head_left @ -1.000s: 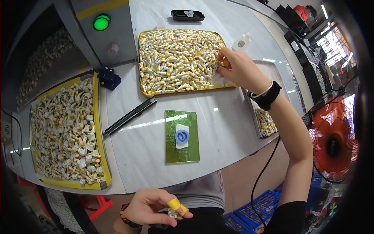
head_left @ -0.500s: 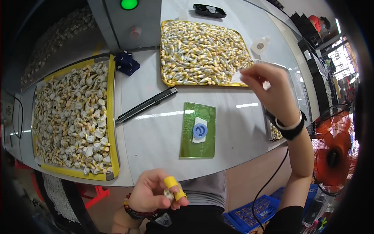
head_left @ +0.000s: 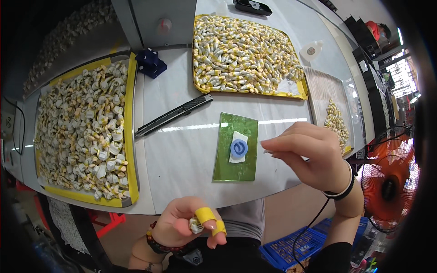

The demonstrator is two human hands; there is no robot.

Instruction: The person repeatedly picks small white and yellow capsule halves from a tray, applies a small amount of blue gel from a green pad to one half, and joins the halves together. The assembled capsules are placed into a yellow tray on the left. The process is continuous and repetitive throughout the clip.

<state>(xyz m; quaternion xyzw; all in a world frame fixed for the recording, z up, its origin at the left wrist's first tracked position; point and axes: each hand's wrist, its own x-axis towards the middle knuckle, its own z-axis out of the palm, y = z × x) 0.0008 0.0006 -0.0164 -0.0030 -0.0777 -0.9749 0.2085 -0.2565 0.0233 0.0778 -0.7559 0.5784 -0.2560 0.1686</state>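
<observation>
My left hand is near the table's front edge, yellow tape around two of its fingers. Its thumb and fingers pinch a small whitish piece with dark slots. My right hand hovers to the right of a green plate, fingertips pressed together; whatever they hold, if anything, is too small to make out. On the plate lies a white pad with a round blue cup on top. Beyond it sits a yellow-edged tray full of small silver-and-yellow pointed pieces.
Left stands a yellow-edged tray heaped with whitish pieces. A black cutter knife and dark blue cloth lie nearby. Right are a white bottle, a tray with several pointed pieces, and an orange fan.
My right hand has come from the far tray's right corner down toward me, beside the green plate. My left hand keeps its piece, its fingers slightly turned. The view has shifted a little.
</observation>
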